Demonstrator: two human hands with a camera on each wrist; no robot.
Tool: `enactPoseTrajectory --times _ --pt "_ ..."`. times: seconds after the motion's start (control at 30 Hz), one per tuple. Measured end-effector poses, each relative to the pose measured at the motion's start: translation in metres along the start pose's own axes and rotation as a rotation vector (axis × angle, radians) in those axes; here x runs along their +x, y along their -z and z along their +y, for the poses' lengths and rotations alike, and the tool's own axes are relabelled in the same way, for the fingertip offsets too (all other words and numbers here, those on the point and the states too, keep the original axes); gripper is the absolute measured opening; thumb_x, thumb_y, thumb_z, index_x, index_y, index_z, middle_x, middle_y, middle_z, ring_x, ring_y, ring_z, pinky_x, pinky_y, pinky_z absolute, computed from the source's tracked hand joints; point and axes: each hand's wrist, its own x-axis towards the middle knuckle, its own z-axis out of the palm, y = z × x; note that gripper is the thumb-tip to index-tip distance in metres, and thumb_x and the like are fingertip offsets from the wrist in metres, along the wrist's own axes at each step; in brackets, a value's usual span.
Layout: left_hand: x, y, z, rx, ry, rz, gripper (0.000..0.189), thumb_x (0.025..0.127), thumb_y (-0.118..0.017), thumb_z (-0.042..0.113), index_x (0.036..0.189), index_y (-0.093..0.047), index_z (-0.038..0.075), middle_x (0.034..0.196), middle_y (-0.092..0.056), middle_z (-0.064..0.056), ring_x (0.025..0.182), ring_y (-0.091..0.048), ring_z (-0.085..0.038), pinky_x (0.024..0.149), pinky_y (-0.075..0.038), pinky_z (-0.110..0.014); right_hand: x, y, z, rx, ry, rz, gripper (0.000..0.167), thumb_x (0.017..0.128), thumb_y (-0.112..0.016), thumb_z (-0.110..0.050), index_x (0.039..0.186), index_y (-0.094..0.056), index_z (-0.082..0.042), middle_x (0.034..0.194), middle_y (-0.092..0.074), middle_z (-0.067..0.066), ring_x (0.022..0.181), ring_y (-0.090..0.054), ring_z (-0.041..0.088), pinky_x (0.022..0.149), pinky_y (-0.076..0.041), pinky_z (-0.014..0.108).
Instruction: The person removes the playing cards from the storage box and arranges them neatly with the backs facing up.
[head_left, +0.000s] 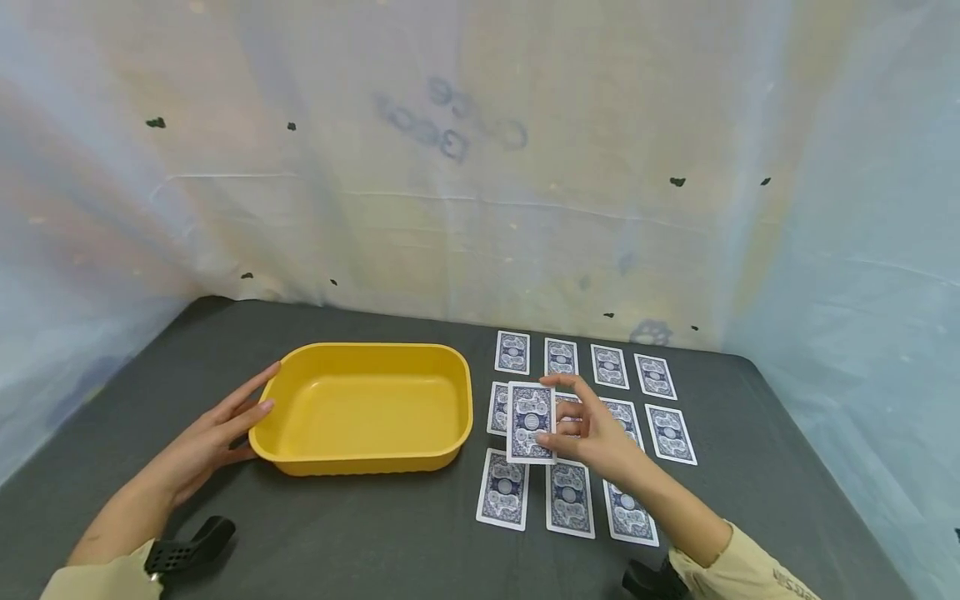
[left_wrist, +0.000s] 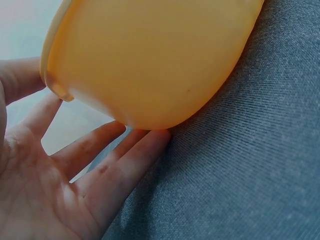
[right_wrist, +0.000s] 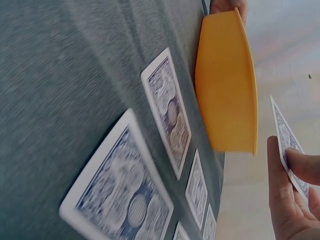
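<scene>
My left hand is at the left end of a yellow plastic tub, fairly straight fingers touching its rim and outer wall. The left wrist view shows fingertips against the lower part of that wall. My right hand pinches a playing card between thumb and fingers, its blue patterned back showing in the head view. In the right wrist view this held card is off the table, seen almost edge-on. Below it other cards lie in rows, partly hidden by the hand and forearm.
Several face-down cards, such as one at the far right and one in the near row, lie on the dark cloth right of the tub. Pale plastic sheeting stands behind. Black straps are on both wrists.
</scene>
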Motion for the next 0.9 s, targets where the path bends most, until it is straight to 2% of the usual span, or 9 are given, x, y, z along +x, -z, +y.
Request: enactPoseTrajectory --times 0.03,0.07,0.1,0.13,0.17,0.23,0.47,0.67,0.9 --pt "0.000 0.000 0.000 -0.004 0.002 0.001 0.062 0.104 -0.036 0.041 0.152 0.004 0.042 0.159 0.001 -0.024 0.135 -0.035 -0.031 0.094 -0.043 -0.062 -0.002 0.002 0.001 -0.002 -0.004 0.004 0.068 0.084 -0.072 -0.008 0.141 -0.034 -0.016 0.079 -0.045 0.004 0.059 -0.050 0.010 0.058 -0.048 0.028" --pt "0.000 0.000 0.001 -0.008 0.003 -0.002 0.062 0.104 -0.036 0.041 0.152 0.004 0.043 0.159 0.003 -0.024 0.139 -0.026 -0.039 0.093 -0.043 -0.063 -0.003 0.004 0.002 -0.010 -0.002 0.010 0.068 0.084 -0.073 -0.009 0.140 -0.035 -0.016 0.079 -0.045 0.004 0.059 -0.050 0.009 0.058 -0.049 0.028" --pt "0.000 0.001 0.001 -0.011 0.005 -0.002 0.062 0.104 -0.036 0.041 0.152 0.004 0.044 0.159 0.005 -0.023 0.139 -0.025 -0.039 0.094 -0.043 -0.063 -0.005 0.006 0.003 -0.020 -0.001 0.018 0.068 0.084 -0.073 -0.009 0.140 -0.035 -0.015 0.079 -0.046 0.003 0.058 -0.049 0.009 0.057 -0.048 0.027" --pt "0.000 0.001 0.001 -0.014 0.008 -0.002 0.062 0.104 -0.036 0.041 0.151 0.004 0.044 0.159 0.006 -0.022 0.140 -0.015 -0.046 0.093 -0.043 -0.063 -0.006 0.007 0.004 -0.026 -0.001 0.025 0.068 0.083 -0.073 -0.008 0.139 -0.036 -0.015 0.079 -0.046 0.004 0.058 -0.050 0.009 0.057 -0.049 0.027" --pt "0.000 0.001 0.001 -0.015 0.008 -0.004 0.062 0.104 -0.036 0.041 0.151 0.004 0.044 0.159 0.007 -0.022 0.140 -0.015 -0.046 0.093 -0.043 -0.063 -0.008 0.009 0.005 -0.033 -0.004 0.031 0.068 0.083 -0.073 -0.008 0.139 -0.036 -0.015 0.080 -0.047 0.004 0.058 -0.050 0.009 0.057 -0.049 0.028" --pt "0.000 0.001 0.001 -0.017 0.009 -0.005 0.062 0.104 -0.036 0.041 0.151 0.004 0.044 0.160 0.008 -0.021 0.140 -0.015 -0.045 0.093 -0.043 -0.063 -0.011 0.012 0.006 -0.040 -0.006 0.043 0.068 0.083 -0.073 -0.008 0.140 -0.035 -0.014 0.079 -0.049 0.005 0.058 -0.052 0.010 0.059 -0.051 0.029" --pt "0.002 0.001 -0.001 0.007 0.005 0.001 0.062 0.104 -0.036 0.041 0.152 0.004 0.044 0.159 0.002 -0.024 0.138 -0.020 -0.044 0.092 -0.044 -0.062 -0.022 0.021 0.014 -0.054 -0.029 0.055 0.068 0.084 -0.072 -0.008 0.140 -0.034 -0.011 0.077 -0.046 0.002 0.055 -0.045 0.006 0.058 -0.047 0.026" --pt "0.003 0.002 -0.003 0.021 0.006 0.002 0.062 0.104 -0.036 0.041 0.152 0.003 0.043 0.158 -0.002 -0.025 0.134 -0.031 -0.036 0.091 -0.045 -0.061 -0.037 0.032 0.022 -0.065 -0.052 0.089 0.069 0.084 -0.071 -0.006 0.141 -0.032 -0.008 0.078 -0.049 0.004 0.058 -0.054 0.011 0.056 -0.049 0.027" --pt "0.005 0.004 -0.004 0.022 0.007 -0.002 0.063 0.104 -0.036 0.041 0.152 0.004 0.042 0.158 -0.002 -0.026 0.134 -0.031 -0.038 0.092 -0.045 -0.062 -0.051 0.043 0.031 -0.084 -0.023 0.123 0.068 0.084 -0.070 -0.003 0.139 -0.030 -0.005 0.075 -0.048 0.002 0.060 -0.057 0.010 0.057 -0.051 0.028"
